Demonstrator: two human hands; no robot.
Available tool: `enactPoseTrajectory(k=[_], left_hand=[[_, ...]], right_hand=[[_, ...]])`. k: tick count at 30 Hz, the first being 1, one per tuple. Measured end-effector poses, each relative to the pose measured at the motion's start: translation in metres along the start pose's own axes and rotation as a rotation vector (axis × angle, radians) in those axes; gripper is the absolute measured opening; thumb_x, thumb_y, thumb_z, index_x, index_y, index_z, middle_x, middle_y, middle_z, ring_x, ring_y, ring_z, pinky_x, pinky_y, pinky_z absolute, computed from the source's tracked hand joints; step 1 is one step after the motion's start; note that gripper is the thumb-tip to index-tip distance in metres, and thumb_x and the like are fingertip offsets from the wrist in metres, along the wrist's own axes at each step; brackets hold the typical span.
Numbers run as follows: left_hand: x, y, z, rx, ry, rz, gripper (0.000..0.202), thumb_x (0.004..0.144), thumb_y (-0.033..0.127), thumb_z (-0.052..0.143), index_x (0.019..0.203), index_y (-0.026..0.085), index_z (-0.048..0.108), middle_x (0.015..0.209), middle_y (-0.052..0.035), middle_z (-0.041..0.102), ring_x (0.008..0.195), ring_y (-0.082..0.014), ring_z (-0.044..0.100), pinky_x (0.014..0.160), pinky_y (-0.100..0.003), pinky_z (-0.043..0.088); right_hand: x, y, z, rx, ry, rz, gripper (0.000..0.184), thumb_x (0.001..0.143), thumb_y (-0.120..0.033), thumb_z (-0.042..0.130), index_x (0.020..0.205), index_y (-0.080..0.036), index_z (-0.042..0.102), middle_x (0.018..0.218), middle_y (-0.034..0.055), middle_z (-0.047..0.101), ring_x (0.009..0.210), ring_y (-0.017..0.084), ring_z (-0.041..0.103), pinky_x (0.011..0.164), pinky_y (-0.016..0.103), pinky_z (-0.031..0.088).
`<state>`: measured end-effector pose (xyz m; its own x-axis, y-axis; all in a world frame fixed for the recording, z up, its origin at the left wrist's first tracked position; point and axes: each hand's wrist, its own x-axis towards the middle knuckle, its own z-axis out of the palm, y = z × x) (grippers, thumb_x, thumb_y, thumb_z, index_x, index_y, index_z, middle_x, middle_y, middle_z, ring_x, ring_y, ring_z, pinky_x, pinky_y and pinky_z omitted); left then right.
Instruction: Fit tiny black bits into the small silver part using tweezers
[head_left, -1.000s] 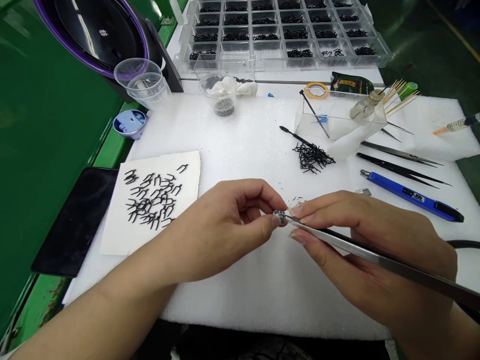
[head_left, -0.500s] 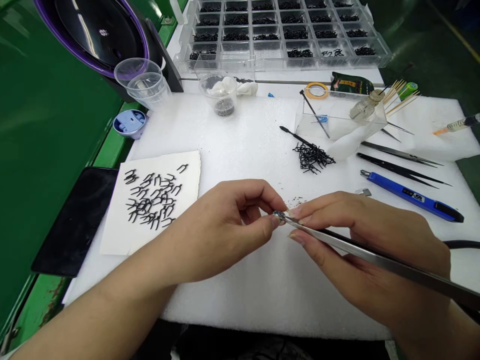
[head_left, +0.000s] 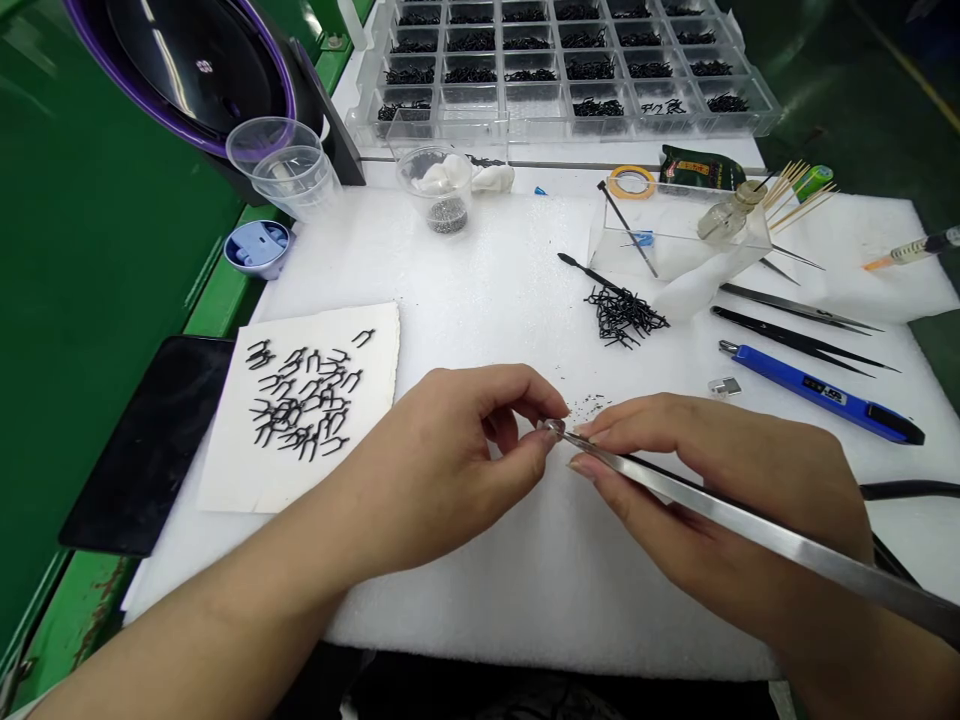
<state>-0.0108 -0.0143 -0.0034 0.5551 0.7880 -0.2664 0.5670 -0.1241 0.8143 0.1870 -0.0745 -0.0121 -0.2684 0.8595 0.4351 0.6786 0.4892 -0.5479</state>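
My left hand pinches a small shiny metallic piece between thumb and fingertips; its exact kind is too small to make out. Long silver tweezers lie in the closed fingers of my right hand, and their tip touches the shiny piece. Dark specks are scattered on the white foam surface just beyond the fingertips. Farther back is a heap of small black bent pieces. To the left, a white card carries many black U-shaped pieces.
A clear compartment box of black pieces spans the back. Clear cups stand at left rear. On the right lie black tweezers, a blue pen-like cutter, a small clear block and a syringe. A dark tablet rests far left.
My right hand and the tweezers have shifted slightly left and tilted, uncovering more of the small clear block. The left hand keeps its pinch on the shiny piece, almost still.
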Motion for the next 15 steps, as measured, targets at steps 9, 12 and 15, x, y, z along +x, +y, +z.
enactPoseTrajectory(k=[9,12,15], left_hand=[[-0.0007,-0.0012,0.0005,-0.002,0.013,0.019,0.011,0.091,0.029,0.060,0.096,0.031,0.070,0.082,0.0094,0.071,0.070,-0.0090,0.063,0.063,-0.022,0.049],[-0.0009,-0.0005,0.0005,-0.002,0.010,0.026,0.012,0.091,0.027,0.060,0.097,0.031,0.070,0.083,0.0098,0.072,0.071,-0.0086,0.063,0.063,-0.022,0.050],[-0.0009,0.0000,0.0006,0.002,0.013,0.025,0.012,0.090,0.027,0.060,0.096,0.031,0.070,0.083,0.0103,0.072,0.071,-0.0081,0.063,0.063,-0.021,0.050]], right_hand=[[0.0023,-0.0001,0.0015,0.038,0.022,-0.003,0.006,0.085,-0.011,0.070,0.085,-0.016,0.067,0.089,0.0042,0.078,0.081,0.012,0.074,0.075,0.018,0.057],[0.0013,-0.0006,0.0000,0.042,0.018,0.002,0.006,0.085,-0.010,0.071,0.085,-0.016,0.068,0.090,0.0041,0.078,0.082,0.011,0.074,0.075,0.018,0.056],[0.0003,-0.0013,-0.0017,0.047,0.012,0.010,0.007,0.084,-0.009,0.071,0.084,-0.016,0.068,0.090,0.0037,0.078,0.082,0.010,0.073,0.076,0.018,0.056]])
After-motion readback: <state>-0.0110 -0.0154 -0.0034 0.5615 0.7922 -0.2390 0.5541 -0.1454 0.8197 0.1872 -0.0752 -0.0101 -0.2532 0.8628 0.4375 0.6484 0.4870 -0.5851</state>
